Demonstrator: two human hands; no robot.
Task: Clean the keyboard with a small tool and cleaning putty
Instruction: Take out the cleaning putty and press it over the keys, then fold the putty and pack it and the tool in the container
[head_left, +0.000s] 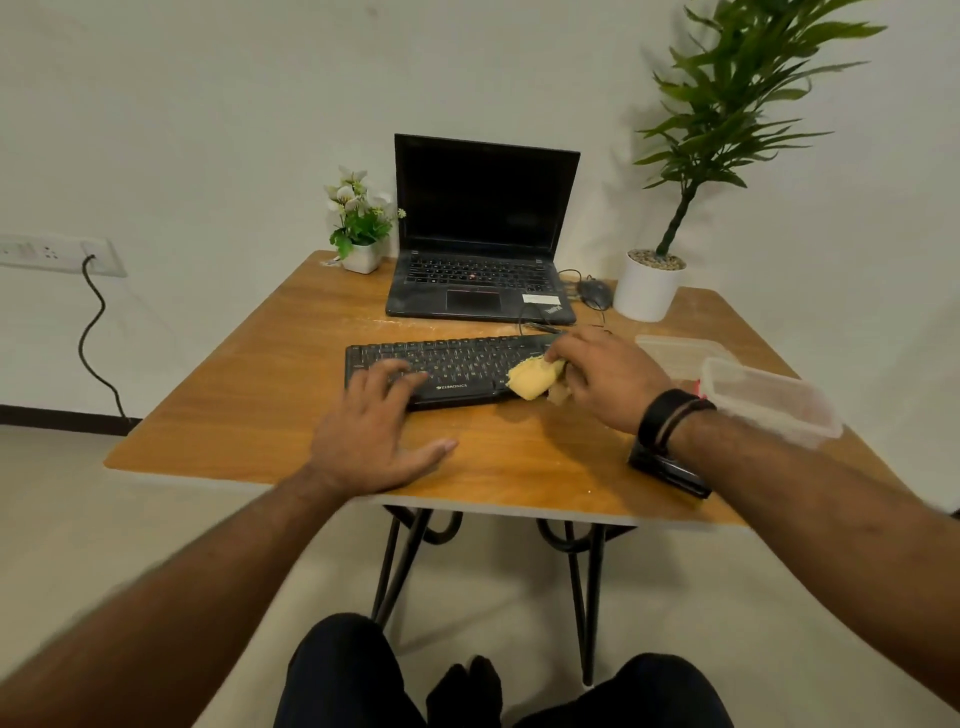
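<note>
— From the head camera, where is the keyboard?

— The black keyboard (447, 369) lies flat on the wooden table (291, 415), just in front of an open laptop (483, 234) with a dark screen; its near edge faces the person.

— And the putty?

— The yellow cleaning putty (532, 380) sits on the right end of the keyboard, spilling over the near right corner; the right hand (602, 384) is on it from the right, fingertips pressed onto the lump's top and far side; so the putty lies under and just left of the fingers, held down against the keys.

— Is that a closed grip?

— The fingers curl narrowly over the putty and touch it; the thumb is hidden, so I cannot tell whether it wraps underneath.

— The other hand?

— The left hand (371, 441) lies spread and flat, palm down; its fingers rest on the keyboard's left half, the heel on the table; it holds nothing.

— Anything else nearby?

— A clear plastic container (769, 405) and its lid (680, 353) at the right edge; a dark object (667, 470) partly hidden beneath the right wrist, too obscured to name; a mouse (595, 293) beside the laptop; a small flower pot (361, 228) at the left rear; a tall potted plant (649, 286) at the right rear.
</note>
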